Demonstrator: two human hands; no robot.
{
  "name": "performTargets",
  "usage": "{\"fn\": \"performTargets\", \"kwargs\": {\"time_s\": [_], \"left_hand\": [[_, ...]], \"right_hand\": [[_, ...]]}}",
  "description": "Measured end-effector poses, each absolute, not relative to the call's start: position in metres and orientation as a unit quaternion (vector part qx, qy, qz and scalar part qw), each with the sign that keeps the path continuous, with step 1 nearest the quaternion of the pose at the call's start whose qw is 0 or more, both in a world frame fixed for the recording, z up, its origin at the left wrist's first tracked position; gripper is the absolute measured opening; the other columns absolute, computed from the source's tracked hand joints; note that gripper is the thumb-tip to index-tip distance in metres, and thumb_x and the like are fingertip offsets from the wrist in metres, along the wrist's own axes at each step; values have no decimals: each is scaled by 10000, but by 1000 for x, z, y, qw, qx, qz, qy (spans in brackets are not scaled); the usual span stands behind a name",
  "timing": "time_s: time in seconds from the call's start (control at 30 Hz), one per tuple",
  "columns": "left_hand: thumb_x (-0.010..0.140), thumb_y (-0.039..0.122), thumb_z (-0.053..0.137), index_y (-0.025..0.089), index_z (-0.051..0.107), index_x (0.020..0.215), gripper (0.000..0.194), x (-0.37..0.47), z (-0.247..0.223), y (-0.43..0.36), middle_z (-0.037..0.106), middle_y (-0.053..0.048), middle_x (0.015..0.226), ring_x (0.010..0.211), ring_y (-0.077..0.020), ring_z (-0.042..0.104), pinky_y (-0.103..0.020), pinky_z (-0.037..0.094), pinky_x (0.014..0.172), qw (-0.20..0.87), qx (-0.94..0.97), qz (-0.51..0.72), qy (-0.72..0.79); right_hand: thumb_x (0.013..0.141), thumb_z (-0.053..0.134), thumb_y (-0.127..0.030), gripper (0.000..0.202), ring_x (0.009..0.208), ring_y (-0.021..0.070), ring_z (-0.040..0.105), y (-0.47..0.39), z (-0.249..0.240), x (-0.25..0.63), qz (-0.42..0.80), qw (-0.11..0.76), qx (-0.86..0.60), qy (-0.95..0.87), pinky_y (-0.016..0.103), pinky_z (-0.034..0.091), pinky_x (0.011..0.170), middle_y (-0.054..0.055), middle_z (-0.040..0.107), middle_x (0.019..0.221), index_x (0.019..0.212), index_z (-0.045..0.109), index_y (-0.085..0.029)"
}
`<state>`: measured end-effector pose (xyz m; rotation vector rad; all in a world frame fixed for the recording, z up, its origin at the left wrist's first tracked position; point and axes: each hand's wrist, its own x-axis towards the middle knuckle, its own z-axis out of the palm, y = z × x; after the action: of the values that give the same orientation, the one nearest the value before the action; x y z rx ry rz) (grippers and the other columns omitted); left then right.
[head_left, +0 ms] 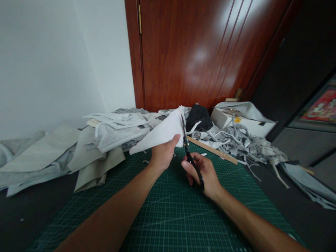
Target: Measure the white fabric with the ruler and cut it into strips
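A piece of white fabric (160, 133) is held up above the green cutting mat (168, 217), pinched by my left hand (163, 154) with the thumb on top. My right hand (201, 173) grips black-handled scissors (189, 155), fingers wrapped through the loops. The scissor blades point away from me and lie along the fabric's right edge. A narrow white strip (194, 126) hangs off to the right of the blades. Part of the left fingers is hidden behind the fabric.
Folded grey and white cloth (118, 126) is piled at the left and back. To the right lie a wooden ruler (215, 150), a tangle of grey fabric strips (249, 145), a black cloth bundle (199, 117) and a white box (246, 120). A brown door (189, 52) stands behind.
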<state>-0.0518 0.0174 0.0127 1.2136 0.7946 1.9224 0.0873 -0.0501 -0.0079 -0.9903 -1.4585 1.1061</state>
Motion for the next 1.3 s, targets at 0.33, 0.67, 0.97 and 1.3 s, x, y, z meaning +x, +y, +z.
{"fn": "performTargets", "kwargs": {"time_s": [0.33,0.67,0.97,1.3], "left_hand": [[778,291,841,207,636,1375,637,-53,12,17,804,-65,1114,1085,-297,753,-518,449,1205,357,494,734,299],[771,297,852,206,639,1366,639,-52,11,16,795,-75,1155,1110,-293,746,-507,471,1185,370,486,735,296],[787,322,838,205,719,1243,486,-52,8,17,811,-65,1125,1169,-295,731,-489,442,1212,370,491,725,310],[774,331,862,223,745,1197,451,-52,0,18,804,-70,1163,1236,-306,701,-486,422,1226,363,503,715,323]], "right_hand": [[780,810,-684,552,375,92,445,-49,-8,87,460,511,-411,-599,208,344,363,-85,527,508,925,590,-198],[742,842,-674,553,379,98,434,-51,-3,86,459,514,-415,-595,217,342,363,-90,515,494,904,592,-208],[768,817,-681,543,373,98,429,-48,-7,87,447,512,-421,-601,222,327,368,-89,526,483,926,595,-212],[741,853,-661,541,368,107,456,-43,-10,91,450,527,-413,-591,225,336,355,-82,549,492,910,605,-211]]}}
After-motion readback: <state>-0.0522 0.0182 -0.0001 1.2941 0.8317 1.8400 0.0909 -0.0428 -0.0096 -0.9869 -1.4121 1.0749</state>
